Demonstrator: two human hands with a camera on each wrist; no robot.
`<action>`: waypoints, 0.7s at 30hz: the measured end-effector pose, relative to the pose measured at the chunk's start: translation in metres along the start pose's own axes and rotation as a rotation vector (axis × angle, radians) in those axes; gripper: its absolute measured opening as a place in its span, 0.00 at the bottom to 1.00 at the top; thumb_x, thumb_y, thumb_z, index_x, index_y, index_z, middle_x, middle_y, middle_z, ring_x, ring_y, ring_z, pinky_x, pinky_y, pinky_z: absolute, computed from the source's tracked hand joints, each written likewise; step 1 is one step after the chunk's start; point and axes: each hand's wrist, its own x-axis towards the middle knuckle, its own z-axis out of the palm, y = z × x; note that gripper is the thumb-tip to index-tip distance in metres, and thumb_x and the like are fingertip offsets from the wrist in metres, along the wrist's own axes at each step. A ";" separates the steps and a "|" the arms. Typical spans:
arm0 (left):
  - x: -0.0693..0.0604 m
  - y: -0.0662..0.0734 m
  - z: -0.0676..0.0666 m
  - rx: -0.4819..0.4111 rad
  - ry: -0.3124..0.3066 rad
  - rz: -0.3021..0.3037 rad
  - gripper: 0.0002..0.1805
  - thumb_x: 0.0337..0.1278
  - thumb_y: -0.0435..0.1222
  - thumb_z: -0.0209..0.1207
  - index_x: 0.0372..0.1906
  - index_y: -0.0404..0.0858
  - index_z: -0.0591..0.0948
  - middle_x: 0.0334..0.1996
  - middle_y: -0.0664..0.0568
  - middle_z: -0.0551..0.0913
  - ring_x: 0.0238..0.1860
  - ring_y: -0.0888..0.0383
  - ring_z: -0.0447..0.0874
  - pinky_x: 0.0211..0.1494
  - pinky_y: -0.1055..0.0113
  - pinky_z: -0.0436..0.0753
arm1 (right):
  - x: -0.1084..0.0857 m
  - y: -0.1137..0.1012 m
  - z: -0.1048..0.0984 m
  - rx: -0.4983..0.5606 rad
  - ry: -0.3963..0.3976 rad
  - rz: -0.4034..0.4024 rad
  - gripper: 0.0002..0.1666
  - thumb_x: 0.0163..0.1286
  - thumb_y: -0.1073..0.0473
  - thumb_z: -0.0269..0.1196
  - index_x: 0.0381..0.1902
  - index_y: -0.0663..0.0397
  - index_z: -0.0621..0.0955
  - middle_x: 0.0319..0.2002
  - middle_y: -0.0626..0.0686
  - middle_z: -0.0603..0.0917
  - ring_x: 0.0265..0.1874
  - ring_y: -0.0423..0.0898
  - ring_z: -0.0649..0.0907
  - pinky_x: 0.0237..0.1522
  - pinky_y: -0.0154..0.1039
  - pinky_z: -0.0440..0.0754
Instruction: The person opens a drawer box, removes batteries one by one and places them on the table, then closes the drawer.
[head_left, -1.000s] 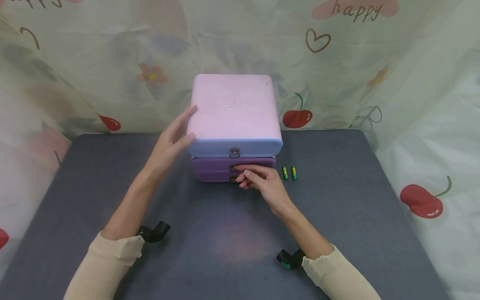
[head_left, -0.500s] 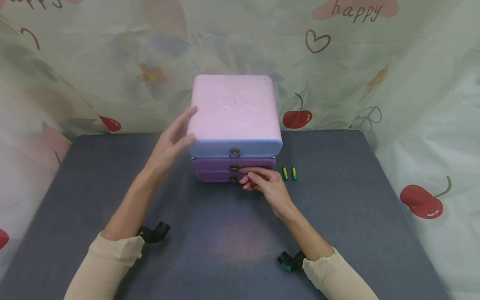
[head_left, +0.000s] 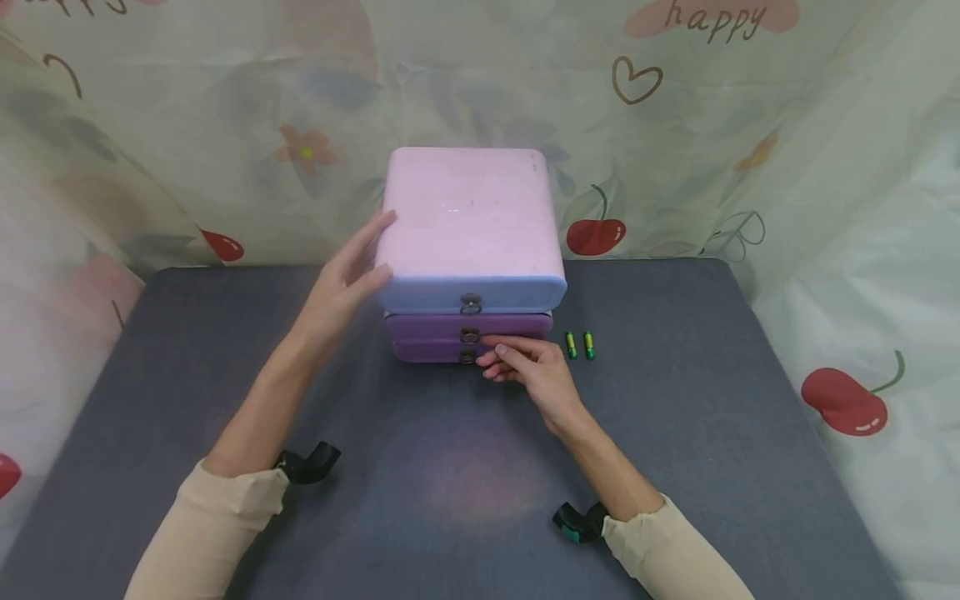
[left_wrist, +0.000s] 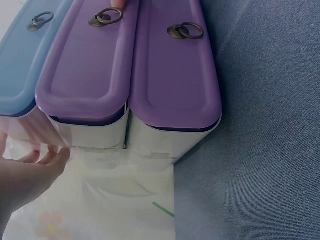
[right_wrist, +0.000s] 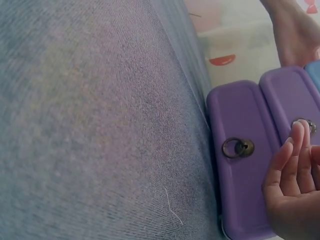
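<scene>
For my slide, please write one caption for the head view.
Left hand against a pink-topped three-drawer box, right hand beside its middle ring pull, two green-and-yellow batteries nearby.

Tiny shift here: the right hand (head_left: 534, 367) has been eased a touch rightward, so the upper purple drawer's ring (head_left: 470, 336), partly covered by the index fingertip (head_left: 487, 340) a second ago, has been left in plain sight just left of it. The lower ring (head_left: 467, 357) has been uncovered a bit more too, just left of the lower fingers (head_left: 489, 361).
</scene>
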 end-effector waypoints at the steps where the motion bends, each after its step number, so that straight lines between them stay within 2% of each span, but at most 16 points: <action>1: 0.000 0.000 0.000 0.001 0.001 -0.001 0.33 0.69 0.36 0.56 0.77 0.44 0.62 0.79 0.54 0.50 0.78 0.58 0.45 0.79 0.57 0.47 | 0.000 0.000 0.000 0.000 -0.003 -0.001 0.17 0.77 0.58 0.57 0.56 0.60 0.83 0.41 0.60 0.88 0.36 0.49 0.87 0.44 0.45 0.86; 6: 0.000 0.000 0.000 0.002 0.000 0.004 0.34 0.69 0.37 0.56 0.77 0.44 0.62 0.79 0.54 0.50 0.78 0.58 0.46 0.79 0.57 0.47 | 0.002 0.000 0.003 0.007 -0.019 0.001 0.17 0.76 0.57 0.58 0.56 0.61 0.83 0.40 0.59 0.88 0.35 0.48 0.87 0.42 0.40 0.86; 14: 0.000 -0.001 -0.001 0.014 -0.004 0.013 0.33 0.69 0.36 0.56 0.77 0.43 0.61 0.79 0.55 0.52 0.78 0.59 0.46 0.79 0.60 0.47 | 0.006 0.000 0.010 0.010 0.002 0.050 0.20 0.72 0.50 0.63 0.49 0.62 0.84 0.38 0.57 0.88 0.33 0.47 0.87 0.35 0.38 0.86; 21: 0.000 -0.002 -0.001 0.015 -0.006 0.012 0.33 0.69 0.36 0.55 0.77 0.43 0.61 0.79 0.55 0.52 0.78 0.59 0.46 0.79 0.59 0.47 | 0.011 -0.002 0.020 0.060 -0.044 0.084 0.22 0.72 0.49 0.63 0.52 0.62 0.84 0.39 0.57 0.88 0.35 0.47 0.87 0.36 0.39 0.86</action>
